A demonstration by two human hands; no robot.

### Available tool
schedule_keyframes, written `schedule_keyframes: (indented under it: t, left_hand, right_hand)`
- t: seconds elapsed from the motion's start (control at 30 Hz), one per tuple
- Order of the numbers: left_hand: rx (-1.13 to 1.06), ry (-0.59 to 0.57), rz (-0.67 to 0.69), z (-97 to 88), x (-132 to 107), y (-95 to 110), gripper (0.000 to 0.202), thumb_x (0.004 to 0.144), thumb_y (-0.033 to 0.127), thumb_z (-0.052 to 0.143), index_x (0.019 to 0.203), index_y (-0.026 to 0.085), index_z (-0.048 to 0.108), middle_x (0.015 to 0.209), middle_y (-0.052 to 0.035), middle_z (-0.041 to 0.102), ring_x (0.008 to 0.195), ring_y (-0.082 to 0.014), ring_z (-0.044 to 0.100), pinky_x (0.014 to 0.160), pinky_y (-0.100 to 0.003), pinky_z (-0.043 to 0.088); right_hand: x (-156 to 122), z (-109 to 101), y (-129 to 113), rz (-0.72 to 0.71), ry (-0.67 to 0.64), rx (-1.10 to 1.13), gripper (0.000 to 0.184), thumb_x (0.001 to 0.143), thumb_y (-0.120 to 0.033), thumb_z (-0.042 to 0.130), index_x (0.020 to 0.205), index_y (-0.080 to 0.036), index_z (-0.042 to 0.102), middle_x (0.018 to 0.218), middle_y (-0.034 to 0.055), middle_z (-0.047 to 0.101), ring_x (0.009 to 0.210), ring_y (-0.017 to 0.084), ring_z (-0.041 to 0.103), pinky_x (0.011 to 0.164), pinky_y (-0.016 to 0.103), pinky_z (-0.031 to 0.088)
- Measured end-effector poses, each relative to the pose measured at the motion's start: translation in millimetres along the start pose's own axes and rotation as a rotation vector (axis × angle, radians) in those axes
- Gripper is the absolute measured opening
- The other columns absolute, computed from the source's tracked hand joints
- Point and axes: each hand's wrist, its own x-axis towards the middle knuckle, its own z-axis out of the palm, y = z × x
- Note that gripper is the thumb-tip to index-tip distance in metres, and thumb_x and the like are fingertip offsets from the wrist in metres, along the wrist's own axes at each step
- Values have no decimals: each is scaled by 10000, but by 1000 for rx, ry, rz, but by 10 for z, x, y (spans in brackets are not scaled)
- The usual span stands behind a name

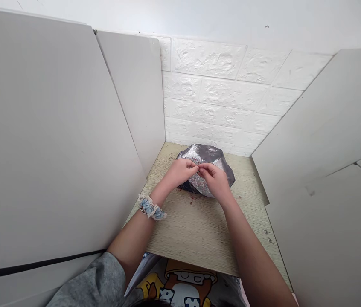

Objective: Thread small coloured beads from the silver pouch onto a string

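Note:
A dark silver, shiny bag (208, 152) lies open on the wooden surface, with many small pinkish and pale bits (199, 183) in it. Over the bag my left hand (184, 171) and my right hand (215, 180) meet fingertip to fingertip. Both are closed in a pinch. Whatever sits between the fingers is too small to make out. A blue and white lace scrunchie (152, 208) circles my left wrist.
Several small reddish bits (191, 203) lie on the wooden tabletop (190, 230) in front of the bag. White panels (129, 85) (327, 149) stand on both sides, and a white brick-patterned wall (212, 94) closes off the back. Small metal bits (269, 240) lie near the right edge.

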Motion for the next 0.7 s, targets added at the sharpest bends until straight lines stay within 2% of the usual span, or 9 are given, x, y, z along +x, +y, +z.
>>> schedule_keyframes:
  t: [0.7]
  left_hand:
    - [102,-1,-3,21,12,-66,261,678,334,454,652,155,643,540,21,537,512,-81,425,500,-202,302]
  right_hand:
    - [-1,3,0,-45,15,-125,202,733,-269,442,820,-209,614,811,21,641,747,154,578,684,295,430]
